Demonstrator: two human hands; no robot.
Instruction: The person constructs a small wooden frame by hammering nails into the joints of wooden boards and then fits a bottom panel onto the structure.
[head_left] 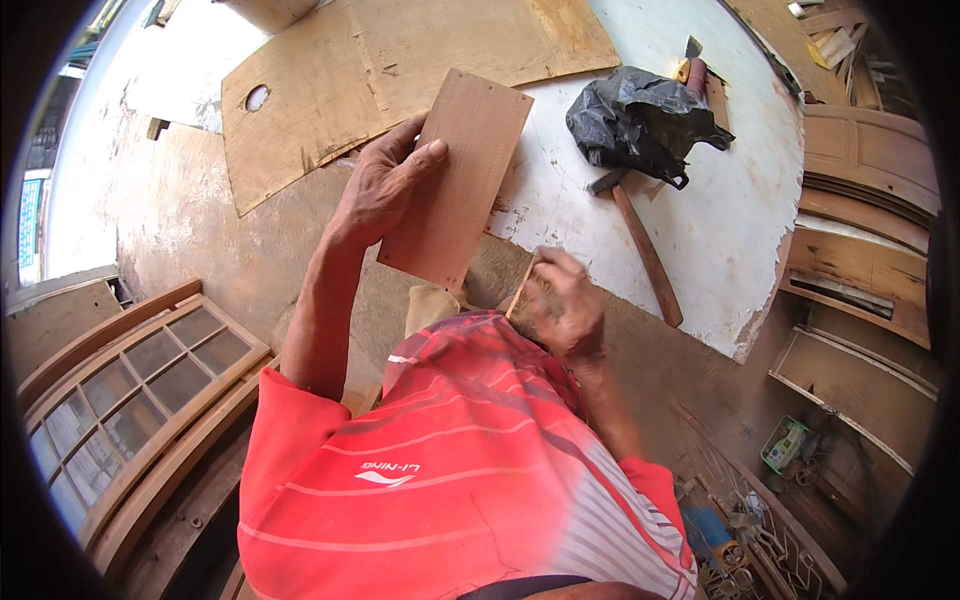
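Note:
My left hand (385,190) is closed on the edge of a flat, reddish-brown wooden board (460,185), thumb on its face and fingers behind. Small holes or nail marks show near the board's corners. The board is tilted and held up in front of my chest. Close to its lower right, my right hand (568,310) has its fingers curled in and is slightly smeared by motion. A thin, pale wooden strip (519,287) sticks out beside those fingers and looks held by them. Part of the strip is hidden by the hand.
On the white worktop (715,270) lie a hammer (648,255) and a crumpled black plastic bag (640,115). A plywood sheet (310,110) with a round hole lies at the far side. A paned wooden frame (150,380) stands left; wooden panels (865,250) are stacked right.

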